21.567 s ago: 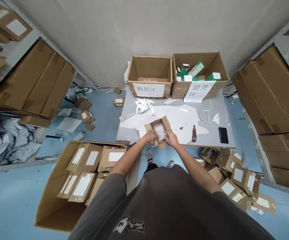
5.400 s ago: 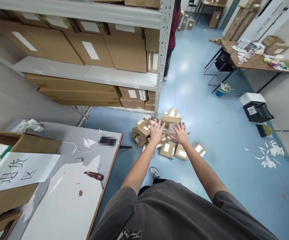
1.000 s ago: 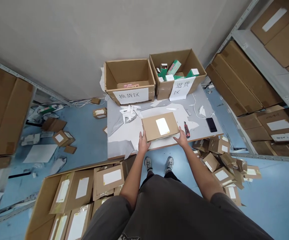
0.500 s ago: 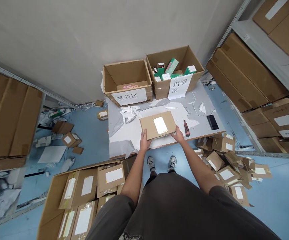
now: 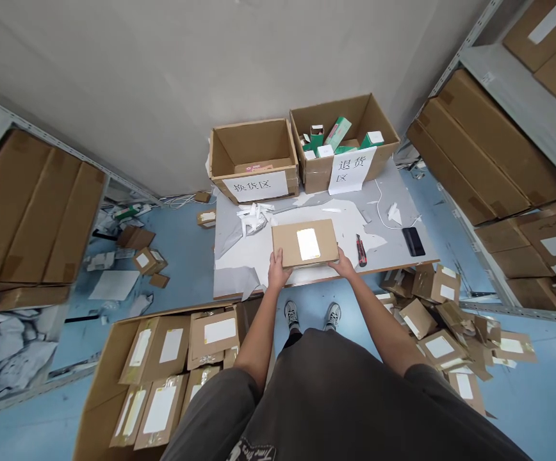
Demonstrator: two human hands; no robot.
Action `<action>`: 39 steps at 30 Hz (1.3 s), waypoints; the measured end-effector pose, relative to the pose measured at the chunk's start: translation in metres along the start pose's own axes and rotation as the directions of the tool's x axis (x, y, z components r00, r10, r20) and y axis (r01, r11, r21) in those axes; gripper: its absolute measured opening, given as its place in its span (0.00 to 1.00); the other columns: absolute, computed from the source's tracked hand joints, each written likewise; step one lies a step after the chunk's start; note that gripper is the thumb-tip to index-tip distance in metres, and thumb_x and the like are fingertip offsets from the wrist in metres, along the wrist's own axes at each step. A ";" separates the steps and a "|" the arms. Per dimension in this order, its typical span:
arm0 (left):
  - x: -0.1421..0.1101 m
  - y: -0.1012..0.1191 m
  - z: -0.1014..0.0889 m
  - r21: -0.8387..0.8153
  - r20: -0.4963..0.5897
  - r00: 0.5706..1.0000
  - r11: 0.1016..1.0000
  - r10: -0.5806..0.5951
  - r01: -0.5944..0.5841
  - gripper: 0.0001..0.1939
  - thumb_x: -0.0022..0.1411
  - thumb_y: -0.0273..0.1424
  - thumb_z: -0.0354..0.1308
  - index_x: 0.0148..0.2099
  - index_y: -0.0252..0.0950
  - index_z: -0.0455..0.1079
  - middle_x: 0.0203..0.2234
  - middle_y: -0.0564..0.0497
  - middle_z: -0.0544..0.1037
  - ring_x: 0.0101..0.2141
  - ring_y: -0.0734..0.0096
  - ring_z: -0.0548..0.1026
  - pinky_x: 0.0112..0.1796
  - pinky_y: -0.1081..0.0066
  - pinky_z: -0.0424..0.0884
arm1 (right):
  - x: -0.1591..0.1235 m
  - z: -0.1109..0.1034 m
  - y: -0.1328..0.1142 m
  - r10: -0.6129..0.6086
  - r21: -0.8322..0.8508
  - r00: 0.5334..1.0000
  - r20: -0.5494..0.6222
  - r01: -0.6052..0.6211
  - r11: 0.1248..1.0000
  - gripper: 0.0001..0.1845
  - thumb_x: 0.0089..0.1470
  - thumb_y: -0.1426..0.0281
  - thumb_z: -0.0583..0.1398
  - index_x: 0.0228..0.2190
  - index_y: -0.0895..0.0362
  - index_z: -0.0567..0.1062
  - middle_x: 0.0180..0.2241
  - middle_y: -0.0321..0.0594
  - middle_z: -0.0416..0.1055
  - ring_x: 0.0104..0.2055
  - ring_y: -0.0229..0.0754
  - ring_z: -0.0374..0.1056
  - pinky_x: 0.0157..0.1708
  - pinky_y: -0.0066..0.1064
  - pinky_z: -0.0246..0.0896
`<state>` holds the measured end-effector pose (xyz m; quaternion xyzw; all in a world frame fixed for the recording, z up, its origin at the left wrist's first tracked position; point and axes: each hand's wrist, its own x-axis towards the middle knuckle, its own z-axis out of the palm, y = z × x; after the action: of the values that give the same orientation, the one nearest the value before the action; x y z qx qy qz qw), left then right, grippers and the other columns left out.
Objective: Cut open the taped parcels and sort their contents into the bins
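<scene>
A brown cardboard box [image 5: 285,240] with a white label on its top is held between my two hands at the front of the table. My left hand [image 5: 278,269] grips its near left corner, and my right hand [image 5: 342,264] grips the near right corner. Whether the box rests on the table or is slightly raised, I cannot tell. Just right of my right hand lies a red and black utility knife [image 5: 360,250]. Crumpled white paper scraps [image 5: 253,219] lie to the left of the box.
Two open cartons stand at the table's back: one with a sign [image 5: 255,186], one holding green boxes [image 5: 338,132]. A phone [image 5: 413,241] lies at right. A large carton of labelled parcels [image 5: 170,346] stands left of my legs; discarded boxes [image 5: 439,346] lie right. Shelves flank both sides.
The held box has turned slightly and now lies squarer to the table edge. Both hands keep their grip. The whole view has shifted a little.
</scene>
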<state>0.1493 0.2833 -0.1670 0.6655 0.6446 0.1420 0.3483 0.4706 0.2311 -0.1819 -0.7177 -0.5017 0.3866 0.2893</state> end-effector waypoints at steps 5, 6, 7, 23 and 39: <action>0.005 -0.003 0.007 -0.146 -0.049 0.999 0.989 -0.011 0.004 0.60 0.53 0.40 0.79 0.80 0.45 0.50 0.75 0.37 0.51 0.73 0.40 0.56 0.68 0.50 0.63 | -0.001 -0.001 -0.016 -0.104 -0.024 0.994 -0.047 0.103 0.994 0.50 0.50 0.66 0.68 0.71 0.54 0.60 0.64 0.51 0.70 0.61 0.58 0.71 0.60 0.51 0.69; 0.007 -0.004 0.008 -0.182 -0.061 0.998 0.983 -0.008 -0.004 0.62 0.51 0.41 0.80 0.80 0.44 0.50 0.74 0.37 0.52 0.73 0.40 0.56 0.68 0.50 0.62 | -0.003 -0.005 -0.023 -0.146 -0.052 0.986 -0.078 0.142 0.989 0.49 0.52 0.65 0.67 0.72 0.55 0.60 0.64 0.52 0.70 0.63 0.58 0.69 0.62 0.52 0.68; 0.008 -0.004 0.009 -0.218 -0.071 0.997 0.976 0.001 -0.016 0.64 0.50 0.42 0.80 0.80 0.44 0.49 0.73 0.37 0.54 0.73 0.40 0.57 0.69 0.49 0.62 | -0.005 -0.011 -0.031 -0.193 -0.086 0.975 -0.111 0.184 0.979 0.49 0.53 0.65 0.67 0.73 0.55 0.58 0.64 0.53 0.69 0.65 0.58 0.67 0.63 0.52 0.66; 0.016 0.015 0.046 -0.579 0.027 0.998 0.814 0.063 -0.036 0.47 0.53 0.34 0.77 0.72 0.35 0.65 0.59 0.35 0.79 0.60 0.42 0.77 0.61 0.44 0.71 | -0.043 0.001 -0.153 -0.571 -0.540 0.813 0.114 0.534 0.651 0.38 0.61 0.73 0.63 0.70 0.49 0.68 0.68 0.52 0.63 0.72 0.61 0.55 0.67 0.55 0.58; -0.007 0.070 -0.037 0.070 -0.062 0.961 0.962 0.269 -0.264 0.48 0.62 0.34 0.72 0.79 0.52 0.56 0.77 0.41 0.49 0.66 0.37 0.70 0.57 0.52 0.76 | -0.023 0.009 -0.099 -0.386 -0.370 0.920 -0.059 0.339 0.865 0.38 0.60 0.69 0.64 0.70 0.51 0.64 0.67 0.55 0.62 0.66 0.58 0.67 0.56 0.50 0.74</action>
<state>0.1779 0.2924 -0.0931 0.7511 0.5651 0.1914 0.2826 0.4097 0.2421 -0.1009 -0.6742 -0.6687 0.1809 0.2560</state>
